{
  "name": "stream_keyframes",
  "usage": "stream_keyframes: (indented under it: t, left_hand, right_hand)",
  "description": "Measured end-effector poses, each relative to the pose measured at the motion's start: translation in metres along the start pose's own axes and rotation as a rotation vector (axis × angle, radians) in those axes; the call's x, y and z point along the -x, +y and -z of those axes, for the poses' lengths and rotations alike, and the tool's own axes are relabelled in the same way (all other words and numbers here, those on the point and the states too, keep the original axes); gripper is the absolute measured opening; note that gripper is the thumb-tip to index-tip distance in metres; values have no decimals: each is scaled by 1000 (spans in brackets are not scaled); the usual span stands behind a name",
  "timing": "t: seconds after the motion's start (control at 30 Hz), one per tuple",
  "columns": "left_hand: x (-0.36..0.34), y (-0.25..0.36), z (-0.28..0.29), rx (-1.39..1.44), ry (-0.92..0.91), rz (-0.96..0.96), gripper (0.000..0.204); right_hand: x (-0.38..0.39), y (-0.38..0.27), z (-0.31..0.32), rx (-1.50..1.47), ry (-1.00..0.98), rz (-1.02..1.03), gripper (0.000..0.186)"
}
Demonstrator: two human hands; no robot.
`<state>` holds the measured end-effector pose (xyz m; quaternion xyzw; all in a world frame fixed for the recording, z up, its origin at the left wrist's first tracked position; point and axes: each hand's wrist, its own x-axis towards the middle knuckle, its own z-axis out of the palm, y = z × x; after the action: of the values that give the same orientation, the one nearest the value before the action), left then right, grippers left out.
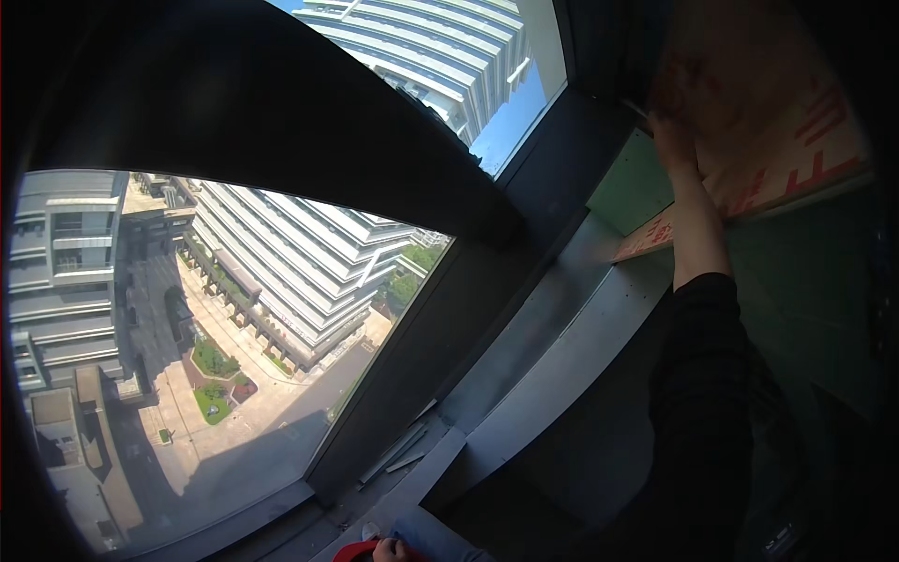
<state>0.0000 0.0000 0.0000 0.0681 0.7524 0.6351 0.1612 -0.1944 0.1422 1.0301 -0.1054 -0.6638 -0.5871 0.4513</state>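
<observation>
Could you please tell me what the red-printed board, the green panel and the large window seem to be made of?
Red-printed board: probably plywood, dull-faced, given its pale, woody edge. Green panel: perhaps plasterboard or painted board; its flat, matte face leaves that open. Large window: clear glass, since buildings show through it.

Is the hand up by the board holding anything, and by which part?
The right hand appears to pinch a thin, pale stick-like thing by one end; its exact kind can't be told.
</observation>
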Motion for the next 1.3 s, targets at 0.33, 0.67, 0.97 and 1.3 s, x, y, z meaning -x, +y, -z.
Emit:
stream_keyframes:
  t: [0.33,0.67,0.97,1.3]
  left_hand:
    - [5,32,21,-11,-1,-34,22]
    - [19,38,27,9,-6,-26,22]
    - [19,48,32,37,-13,-34,21]
    - [21,57,40,63,-33,-39,21]
  right_hand:
    - [6,6,12,-39,19,24,15]
    - [9,-1,24,-79,34,89,16]
    - [11,-2,29,-94,43,115,18]
    - [10,-2,25,-106,28,118,19]
